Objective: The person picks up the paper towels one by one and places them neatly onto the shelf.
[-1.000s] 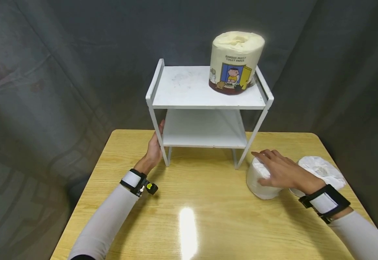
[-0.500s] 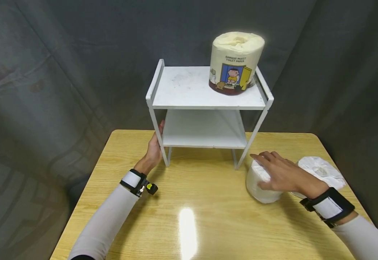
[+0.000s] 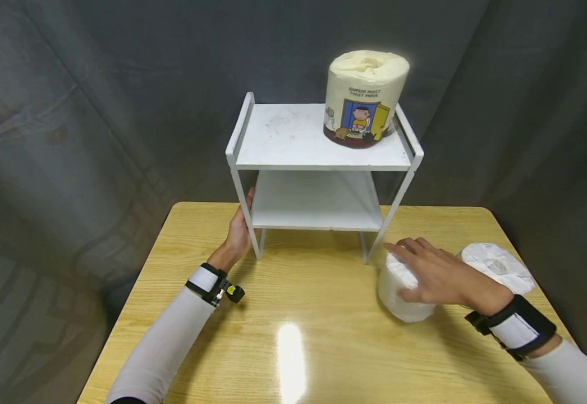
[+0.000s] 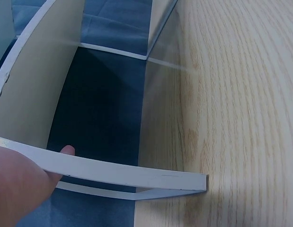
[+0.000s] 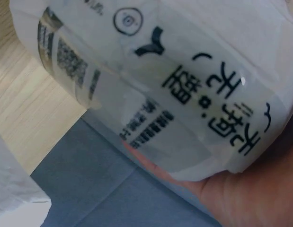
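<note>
A white two-tier shelf [image 3: 319, 164] stands at the back of the wooden table [image 3: 298, 336]. My left hand [image 3: 238, 233] grips its front left leg; in the left wrist view my thumb [image 4: 18, 175] lies against that white leg [image 4: 137, 172]. My right hand [image 3: 432, 269] lies over a white wrapped toilet roll [image 3: 399, 294] to the right of the shelf, fingers spread on top and thumb on its side. Up close, the right wrist view shows the roll's printed wrapper [image 5: 184, 80] held by my hand [image 5: 250, 198].
A yellow wrapped toilet roll [image 3: 364, 101] stands on the right of the top shelf. A second white roll [image 3: 498, 266] lies near the table's right edge, behind my right wrist. The lower shelf holds nothing. Dark cloth hangs all around.
My right hand and the white roll under it have shifted slightly left and toward me. The left hand has stayed on the shelf leg.
</note>
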`<act>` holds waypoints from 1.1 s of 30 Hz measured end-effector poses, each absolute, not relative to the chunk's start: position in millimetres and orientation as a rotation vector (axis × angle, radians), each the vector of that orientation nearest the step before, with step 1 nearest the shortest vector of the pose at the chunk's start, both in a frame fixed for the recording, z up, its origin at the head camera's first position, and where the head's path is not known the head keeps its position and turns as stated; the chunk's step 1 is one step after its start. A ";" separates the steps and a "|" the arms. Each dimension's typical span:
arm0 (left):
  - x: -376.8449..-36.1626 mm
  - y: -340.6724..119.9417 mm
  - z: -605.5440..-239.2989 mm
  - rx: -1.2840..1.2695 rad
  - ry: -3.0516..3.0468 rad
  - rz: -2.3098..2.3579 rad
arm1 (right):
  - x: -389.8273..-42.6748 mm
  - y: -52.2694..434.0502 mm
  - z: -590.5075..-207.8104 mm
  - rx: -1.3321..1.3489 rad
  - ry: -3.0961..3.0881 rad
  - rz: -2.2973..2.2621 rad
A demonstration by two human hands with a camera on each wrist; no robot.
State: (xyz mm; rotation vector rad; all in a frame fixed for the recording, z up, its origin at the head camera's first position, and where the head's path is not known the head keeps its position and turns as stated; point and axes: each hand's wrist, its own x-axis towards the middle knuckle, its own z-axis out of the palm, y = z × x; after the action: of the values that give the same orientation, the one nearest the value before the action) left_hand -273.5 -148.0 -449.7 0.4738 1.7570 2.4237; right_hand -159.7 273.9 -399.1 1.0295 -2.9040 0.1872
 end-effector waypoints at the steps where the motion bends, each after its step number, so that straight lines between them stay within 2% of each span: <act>1: -273.7 -148.0 -449.8 0.476 1.755 2.425 | -159.2 273.0 -398.4 1.035 -2.899 0.183; 33: -271.5 -147.1 -447.4 0.482 1.738 2.435 | -137.9 221.2 -344.9 1.252 -2.818 0.179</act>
State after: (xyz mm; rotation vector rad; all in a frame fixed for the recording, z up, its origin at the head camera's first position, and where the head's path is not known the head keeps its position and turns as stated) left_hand -271.5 -147.1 -447.4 0.4817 1.7376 2.4348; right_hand -137.9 221.2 -344.9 1.2517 -2.8185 0.1795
